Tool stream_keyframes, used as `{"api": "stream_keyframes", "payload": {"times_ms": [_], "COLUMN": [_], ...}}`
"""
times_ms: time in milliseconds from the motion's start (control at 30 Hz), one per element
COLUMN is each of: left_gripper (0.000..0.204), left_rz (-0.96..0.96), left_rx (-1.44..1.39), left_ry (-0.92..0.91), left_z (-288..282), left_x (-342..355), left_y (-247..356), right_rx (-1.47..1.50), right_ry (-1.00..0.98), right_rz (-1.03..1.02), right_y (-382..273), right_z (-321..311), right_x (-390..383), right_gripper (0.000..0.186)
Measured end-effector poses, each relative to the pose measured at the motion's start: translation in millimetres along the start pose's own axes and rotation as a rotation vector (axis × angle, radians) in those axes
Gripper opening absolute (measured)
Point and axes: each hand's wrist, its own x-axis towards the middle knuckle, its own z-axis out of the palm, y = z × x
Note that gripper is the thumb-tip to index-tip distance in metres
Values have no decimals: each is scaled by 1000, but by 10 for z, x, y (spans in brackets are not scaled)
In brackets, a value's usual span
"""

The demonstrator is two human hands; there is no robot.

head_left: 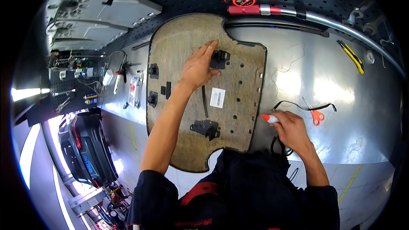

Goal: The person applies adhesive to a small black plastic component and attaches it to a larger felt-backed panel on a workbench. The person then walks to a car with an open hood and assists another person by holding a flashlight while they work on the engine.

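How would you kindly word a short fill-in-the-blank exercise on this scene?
1. The person's ____ hand holds the red-tipped white tube.
2. The small rectangular label on the black-edged brown panel is mostly ____ in colour.
3. The slim utility knife on the silvery metal bench has a ____ body.
Missing words: right; white; yellow.

Two hands (198, 67) (292, 132), one panel (191, 106), four brackets (219, 61) (153, 71) (152, 99) (205, 129), one tube (269, 119)
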Motion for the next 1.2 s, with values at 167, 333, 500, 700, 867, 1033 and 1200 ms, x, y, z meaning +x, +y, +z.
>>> {"api": "stream_keyframes", "payload": {"times_ms": [167,333,500,700,867,1033,1200], "left_gripper": [78,67,66,63,54,50,49], "left_rz": [138,113,128,78,190,61,-99], "left_rx": [0,-74,-108,-219,-253,-315,-289], "left_ry": [-213,-84,-77,-13,-74,-194,-323], "left_z": [205,239,275,379,331,242,159], "left_x": [290,216,192,37,277,323,380], "left_y": [-255,-120,-164,-242,-345,-303,-239], "right_rx": [-8,40,43,42,20,39,36], "right_ry": [31,44,56,58,39,23,-14], "right_rz": [151,232,212,205,242,239,241], "right_y": [131,207,237,262,312,299,245], "right_z": [16,36,71,69,67,99,105], "right_x": [-17,91,225,256,214,250,261], "right_gripper": [26,26,25,25,27,27,28]}}
